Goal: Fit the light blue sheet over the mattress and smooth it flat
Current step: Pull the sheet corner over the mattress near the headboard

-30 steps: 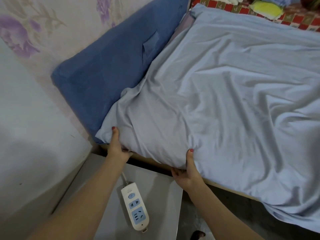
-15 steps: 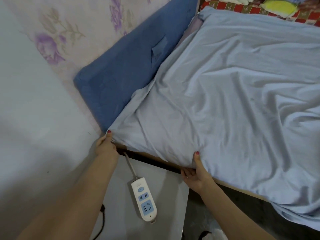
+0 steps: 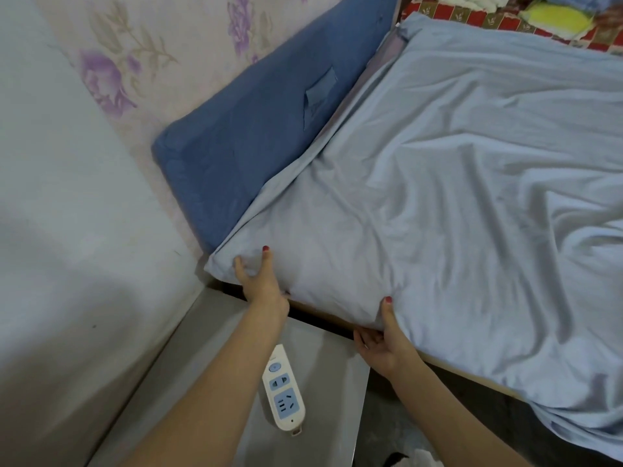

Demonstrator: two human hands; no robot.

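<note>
Mattress fully hidden under light blue sheet (image 3: 455,197); only its bulk shows at the near corner. Right hand (image 3: 382,345) fingers go under the sheet edge, tips out of sight. Left hand (image 3: 259,281) partly sunk in folds at the corner. Sheet cut off by right edge. Power strip (image 3: 283,389) cord hidden behind left forearm. Yellow item (image 3: 556,16) at top cropped, unidentifiable. White thing (image 3: 424,460) at bottom edge cut off.
</note>
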